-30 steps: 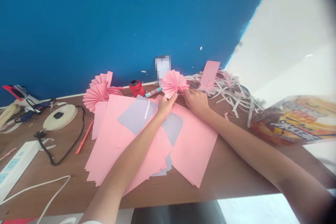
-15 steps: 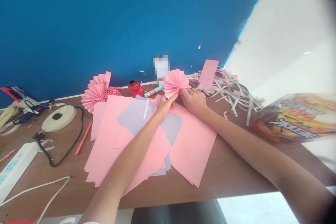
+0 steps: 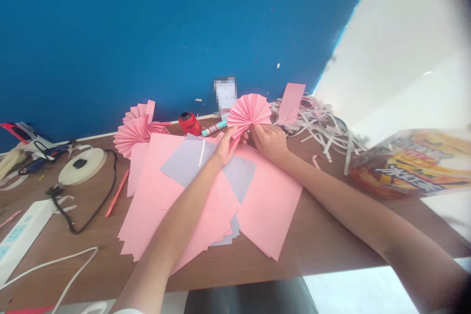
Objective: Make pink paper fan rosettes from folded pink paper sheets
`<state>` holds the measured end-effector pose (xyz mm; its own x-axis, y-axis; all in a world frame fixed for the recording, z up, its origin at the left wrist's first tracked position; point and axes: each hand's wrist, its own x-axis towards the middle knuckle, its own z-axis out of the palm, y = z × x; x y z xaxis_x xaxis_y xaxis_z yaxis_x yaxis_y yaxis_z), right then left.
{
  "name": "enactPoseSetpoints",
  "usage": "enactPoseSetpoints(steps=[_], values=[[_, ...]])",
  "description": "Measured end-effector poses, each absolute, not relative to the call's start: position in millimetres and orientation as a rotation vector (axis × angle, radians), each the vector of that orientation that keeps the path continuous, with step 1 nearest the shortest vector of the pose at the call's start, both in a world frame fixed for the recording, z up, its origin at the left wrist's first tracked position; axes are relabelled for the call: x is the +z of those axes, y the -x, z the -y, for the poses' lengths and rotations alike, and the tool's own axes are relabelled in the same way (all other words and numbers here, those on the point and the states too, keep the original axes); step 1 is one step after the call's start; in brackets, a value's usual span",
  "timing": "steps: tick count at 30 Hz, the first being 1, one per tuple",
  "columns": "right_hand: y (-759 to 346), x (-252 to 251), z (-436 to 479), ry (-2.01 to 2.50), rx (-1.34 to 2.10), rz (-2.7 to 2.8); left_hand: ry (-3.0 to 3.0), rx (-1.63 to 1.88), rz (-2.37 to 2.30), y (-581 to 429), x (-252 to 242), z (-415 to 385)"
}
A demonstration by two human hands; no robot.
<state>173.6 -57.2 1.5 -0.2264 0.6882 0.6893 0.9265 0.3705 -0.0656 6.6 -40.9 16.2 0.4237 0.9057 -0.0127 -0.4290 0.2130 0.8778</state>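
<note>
A pleated pink paper fan (image 3: 249, 109) is spread in a wide half-round above the table. My left hand (image 3: 227, 146) is closed on its lower left side. Against the fan's base my right hand (image 3: 270, 141) is pinched, its fingertips partly hidden. Below my hands lie pink paper sheets (image 3: 274, 206) in overlapping stacks, with grey-purple sheets (image 3: 241, 176) among them. A thin white paper strip (image 3: 202, 153) rests on top. Other folded pink fans (image 3: 133, 135) sit to the left at the back.
Near the wall are a red container (image 3: 189, 123) and a glue stick (image 3: 214, 128). Shredded white strips (image 3: 324, 122) heap behind my right hand, beside a printed plastic bag (image 3: 419, 164). On the left are a tape roll (image 3: 82, 166), a red pen (image 3: 117, 193) and a power strip (image 3: 25, 235).
The pink fan has spread wider and risen slightly, its right side reaching further out. My left hand has shifted a little left and its grip has turned.
</note>
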Motion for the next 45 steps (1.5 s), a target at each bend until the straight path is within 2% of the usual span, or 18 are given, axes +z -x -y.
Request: enactPoseSetpoints(steps=[15,21,45], values=[[-178.8,-2.6,49.6,1.390,-0.424,1.728,-0.763,1.052,-0.579,-3.6,10.1,32.9],[-173.1,-4.0,53.9,1.297,-0.329,1.778,-0.809,1.142,-0.585,-10.8,4.6,33.8],[-165.4,7.4,62.9,1.079,-0.150,1.932,-0.840,1.123,-0.631,-9.0,4.8,36.4]])
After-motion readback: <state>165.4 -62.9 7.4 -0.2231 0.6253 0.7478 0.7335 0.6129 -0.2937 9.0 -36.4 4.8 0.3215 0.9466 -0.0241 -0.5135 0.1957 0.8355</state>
